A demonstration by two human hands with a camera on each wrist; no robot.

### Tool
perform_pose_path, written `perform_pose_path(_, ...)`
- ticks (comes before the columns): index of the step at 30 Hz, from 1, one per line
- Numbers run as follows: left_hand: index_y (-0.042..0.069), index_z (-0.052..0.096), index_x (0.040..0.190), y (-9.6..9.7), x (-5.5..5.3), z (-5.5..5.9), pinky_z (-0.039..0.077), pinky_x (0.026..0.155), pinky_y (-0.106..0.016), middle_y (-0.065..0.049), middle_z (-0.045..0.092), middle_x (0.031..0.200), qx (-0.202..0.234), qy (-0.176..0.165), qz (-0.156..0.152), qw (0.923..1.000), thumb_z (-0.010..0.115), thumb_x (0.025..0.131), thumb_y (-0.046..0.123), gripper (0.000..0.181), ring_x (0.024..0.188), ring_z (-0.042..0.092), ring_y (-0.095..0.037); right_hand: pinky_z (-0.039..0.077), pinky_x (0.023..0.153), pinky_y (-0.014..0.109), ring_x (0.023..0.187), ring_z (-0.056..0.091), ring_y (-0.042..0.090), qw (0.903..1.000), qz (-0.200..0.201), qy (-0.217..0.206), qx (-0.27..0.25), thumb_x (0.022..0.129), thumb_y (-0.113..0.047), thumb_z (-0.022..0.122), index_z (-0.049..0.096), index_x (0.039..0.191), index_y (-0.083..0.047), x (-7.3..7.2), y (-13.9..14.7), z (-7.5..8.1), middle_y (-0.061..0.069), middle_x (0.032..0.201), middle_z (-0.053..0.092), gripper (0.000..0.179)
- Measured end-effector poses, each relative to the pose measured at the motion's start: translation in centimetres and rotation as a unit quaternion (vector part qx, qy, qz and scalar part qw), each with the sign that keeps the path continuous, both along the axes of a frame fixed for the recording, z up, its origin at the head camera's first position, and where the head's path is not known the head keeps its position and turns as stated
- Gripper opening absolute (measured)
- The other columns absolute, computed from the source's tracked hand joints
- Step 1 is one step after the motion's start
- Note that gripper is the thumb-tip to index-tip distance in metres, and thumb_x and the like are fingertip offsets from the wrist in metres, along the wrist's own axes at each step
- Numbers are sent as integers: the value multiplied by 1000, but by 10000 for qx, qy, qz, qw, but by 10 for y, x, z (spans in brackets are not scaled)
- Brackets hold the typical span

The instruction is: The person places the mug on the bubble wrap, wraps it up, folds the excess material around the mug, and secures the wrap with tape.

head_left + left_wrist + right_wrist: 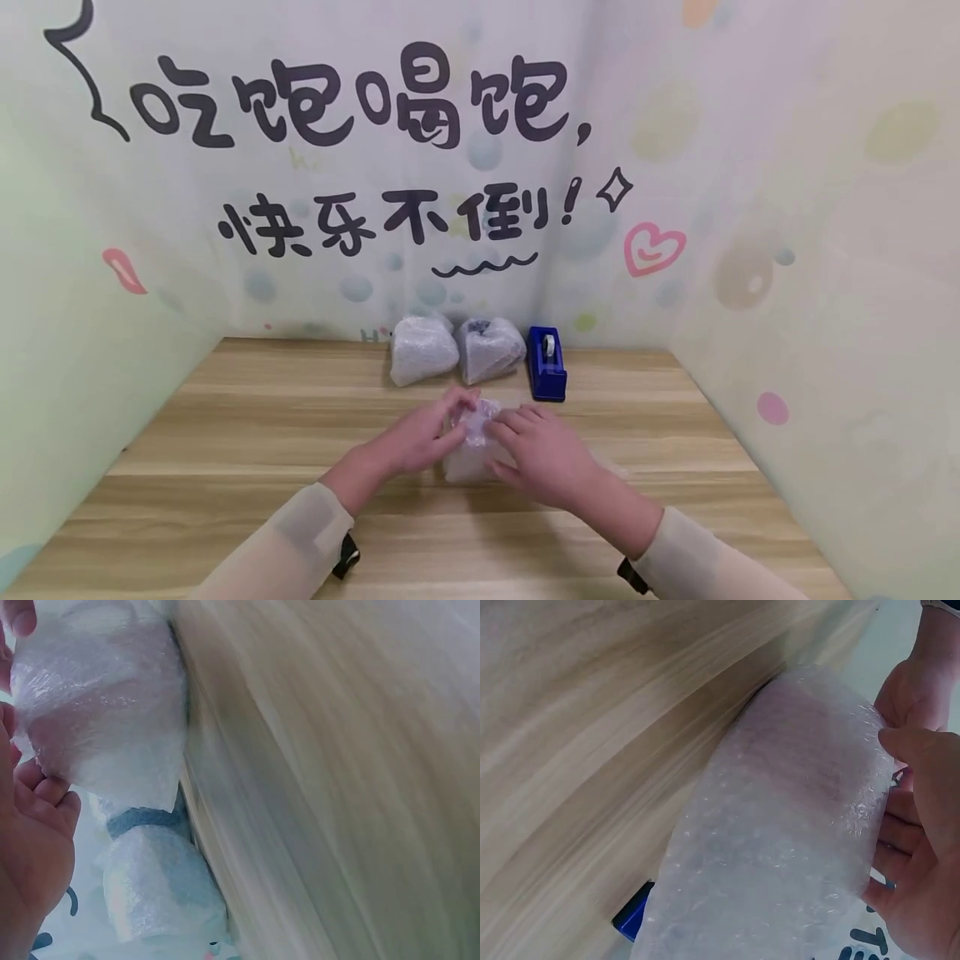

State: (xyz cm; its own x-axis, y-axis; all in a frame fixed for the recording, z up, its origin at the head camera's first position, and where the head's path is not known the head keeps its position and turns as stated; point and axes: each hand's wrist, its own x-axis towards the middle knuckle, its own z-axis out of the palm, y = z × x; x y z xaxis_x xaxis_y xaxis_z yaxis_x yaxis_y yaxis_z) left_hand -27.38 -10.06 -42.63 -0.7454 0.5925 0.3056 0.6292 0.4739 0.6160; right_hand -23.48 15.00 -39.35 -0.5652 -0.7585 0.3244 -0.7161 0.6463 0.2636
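Observation:
A bubble-wrapped bundle (468, 465) stands on the table between the two hands. Something pinkish shows faintly through the clear wrap (802, 742) in the right wrist view; what it is stays hidden. At the bundle's upper left, my left hand (423, 433) holds the wrap with bent fingers, and in the left wrist view those fingers (52, 791) curl at its edge. My right hand (543, 454) grips the upper right side, its thumb (907, 742) on the near face of the wrap and the other fingers bent behind the edge.
Two more bubble-wrapped bundles, a left one (423, 350) and a right one (491, 350), stand side by side at the back of the wooden table (247, 450). Right of them is a blue tape dispenser (547, 367) with a roll in it. A printed wall (337, 292) closes off the back.

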Motion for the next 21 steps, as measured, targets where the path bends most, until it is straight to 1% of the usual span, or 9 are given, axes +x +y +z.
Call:
perform_pose_path(1,1,60,137,0,0,-1,60,107,-51,-23,66,151,-74,198,-55,9998,55,110,14,31,122,73,-37,56,115,48,126,72,23,10000,74,-45,13,99,-44,81,74,136,-11,-1,1,-1,3,133,77,51)
perform_pose_path(3,0,71,117,1,-1,-3,52,119,-55,-24,63,155,-205,597,-151,9979,55,109,11,20,141,65,-39,53,118,51,129,72,23,9998,209,-68,28,97,-45,82,74,138,-11,-4,2,-4,3,136,77,53)
perform_pose_path(4,1,72,107,1,-1,-3,49,122,-56,-25,62,156,-241,752,-199,9967,55,108,9,20,145,62,-40,52,119,52,129,72,23,9996,271,-61,22,97,-44,83,74,138,-11,-6,2,-5,3,136,77,53)
perform_pose_path(6,7,64,84,2,-2,-4,44,125,-58,-28,53,163,-298,991,-239,9943,54,107,7,25,150,56,-42,51,120,55,126,74,22,9992,389,21,35,96,-45,83,75,135,-12,-11,2,-6,2,134,79,52)
perform_pose_path(9,9,60,79,3,-2,-3,41,127,-59,-27,52,164,-387,1076,-233,9932,53,107,7,29,151,55,-41,48,121,59,119,77,21,9984,545,105,75,96,-44,83,76,132,-14,-18,-1,-6,0,131,80,47)
perform_pose_path(11,9,60,78,3,-2,-1,40,127,-60,-27,52,164,-454,1062,-204,9931,53,107,7,30,151,56,-41,47,122,61,116,78,20,9979,624,35,155,96,-42,83,77,129,-14,-22,-3,-3,-1,130,81,43)
perform_pose_path(18,10,59,74,5,-1,1,37,129,-62,-25,51,166,-636,957,-139,9933,51,107,8,34,150,57,-39,44,124,61,107,79,17,9929,670,-918,337,98,-39,82,81,113,-12,-33,-12,9,-2,114,82,30)
perform_pose_path(20,9,61,75,6,-1,0,37,128,-65,-26,53,165,-655,1136,-88,9913,53,106,8,32,150,57,-40,43,124,59,108,79,16,9912,608,-1092,425,100,-38,80,80,111,-12,-36,-14,9,-1,113,82,29)
perform_pose_path(21,8,65,77,6,0,-1,40,126,-66,-27,56,162,-635,1366,-42,9886,56,105,9,30,148,59,-41,43,125,59,110,78,16,9904,565,-1174,464,101,-39,79,80,112,-12,-36,-15,9,-1,114,82,29)
